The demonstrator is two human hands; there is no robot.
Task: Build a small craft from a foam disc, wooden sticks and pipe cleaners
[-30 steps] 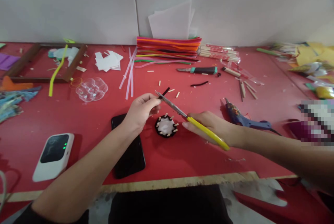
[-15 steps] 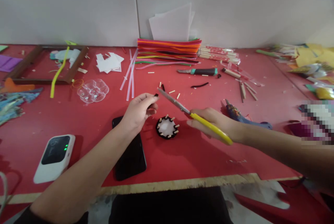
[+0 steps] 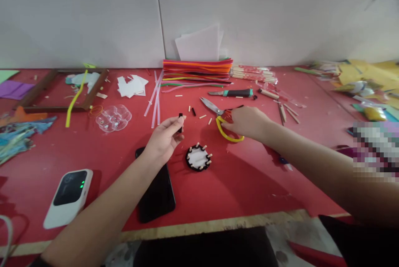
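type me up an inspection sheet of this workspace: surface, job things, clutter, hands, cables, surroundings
Surface: red tabletop, front edge worn and wood-coloured.
Job's things: round black-rimmed piece on the tabletop, pale pegs spaced round its edge; short black strip; yellow-handled scissors, blades slightly apart or shut, cannot tell.
Clutter: utility knife, bundle of coloured strips, clear plastic palette, black phone partly under the left forearm.
Left hand: fingers pinch the short black strip.
Right hand: at the scissors' handles; grip partly hidden.
Cables: white cable at the left edge; its ends are out of view.
Surroundings: pale wall panels behind; a patch at far right is pixelated.
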